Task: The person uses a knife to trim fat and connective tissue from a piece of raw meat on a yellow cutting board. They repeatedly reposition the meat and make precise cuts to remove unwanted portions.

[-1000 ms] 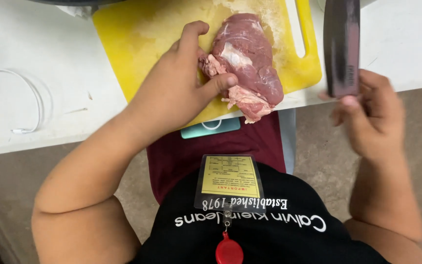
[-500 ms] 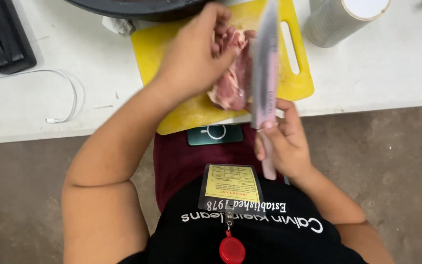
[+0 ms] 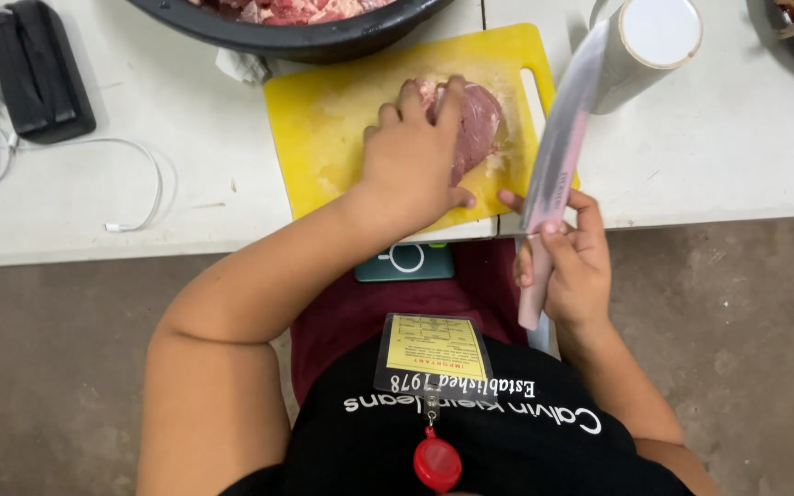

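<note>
Pressing down on the raw meat (image 3: 478,124), the left hand (image 3: 413,161) lies flat across its left half, fingers spread and pointing to the far side, thumb splayed toward the near edge of the yellow cutting board (image 3: 333,119). It pins rather than grips: the palm is open, nothing is closed inside it. The meat sits right of the board's middle, its exposed pink part bulging out from under the fingertips toward the board's handle slot.

Over to the right hand (image 3: 570,266), curled tight around the pale handle of a cleaver (image 3: 562,147). It hangs off the near edge of the white table (image 3: 737,156), nearer the body than the meat. The broad blade rises from that fist toward the far side, leaning slightly right, flat face up to the camera, and is blurred, so its edge is hard to place; it seems to hover above the board's right rim, just right of the meat and not touching it.

So the meat lies far and left of the knife hand, its long axis running roughly near to far, almost parallel to the blade. A white roll (image 3: 650,46) stands just beyond the blade tip, and a dark bowl (image 3: 305,37) of meat pieces sits past the board.
</note>
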